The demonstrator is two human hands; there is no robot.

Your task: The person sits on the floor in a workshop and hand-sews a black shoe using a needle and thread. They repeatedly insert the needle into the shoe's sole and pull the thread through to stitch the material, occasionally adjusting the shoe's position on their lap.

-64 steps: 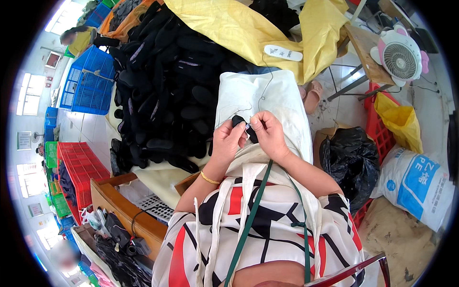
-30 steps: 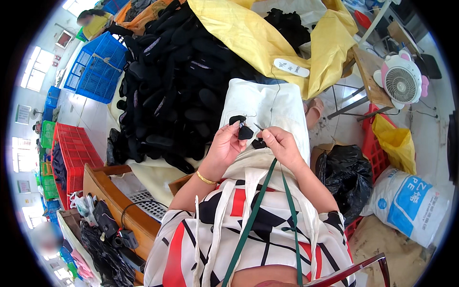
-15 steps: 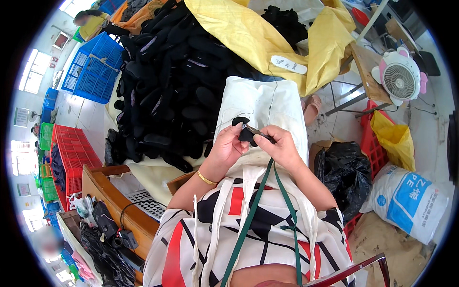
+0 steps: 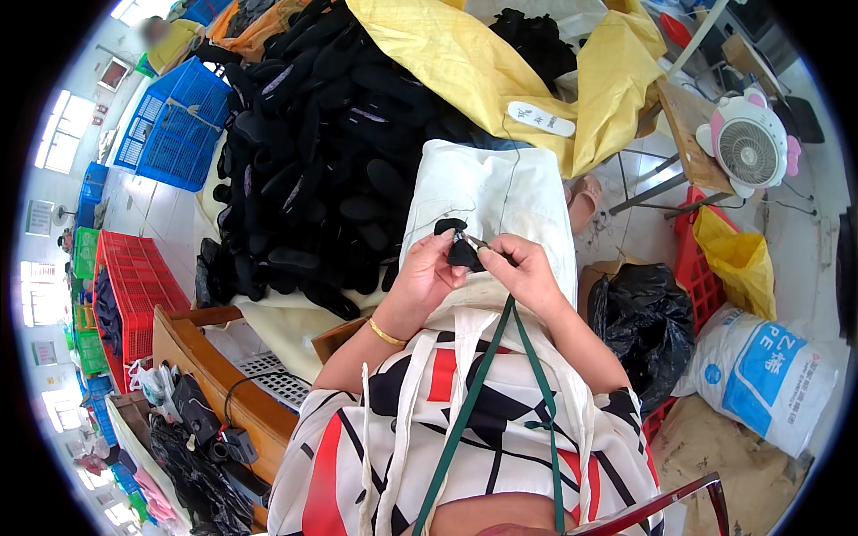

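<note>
Over my white-covered lap, my left hand (image 4: pixel 429 271) pinches a small black fabric piece (image 4: pixel 462 255) between thumb and fingers. My right hand (image 4: pixel 525 272) is closed round what looks like a pair of thread snips (image 4: pixel 477 242), its metal tip touching the black piece near a small pale spot. Most of the tool is hidden in my fingers. A green cord (image 4: pixel 487 353) runs from my neck up to my right hand. Loose dark threads (image 4: pixel 508 183) lie on the white cloth (image 4: pixel 487 179) beyond my hands.
A large heap of black slipper-like pieces (image 4: pixel 313 170) lies ahead to the left, beside yellow sheeting (image 4: pixel 447 54) with a white sole shape (image 4: pixel 541 119). Left stand a wooden frame (image 4: pixel 214 384) and a red crate (image 4: pixel 143 290). Right are a black bag (image 4: pixel 643 322) and a fan (image 4: pixel 749 152).
The snips have shifted in my right hand, and their tip sits higher against the black piece. My left hand has barely moved.
</note>
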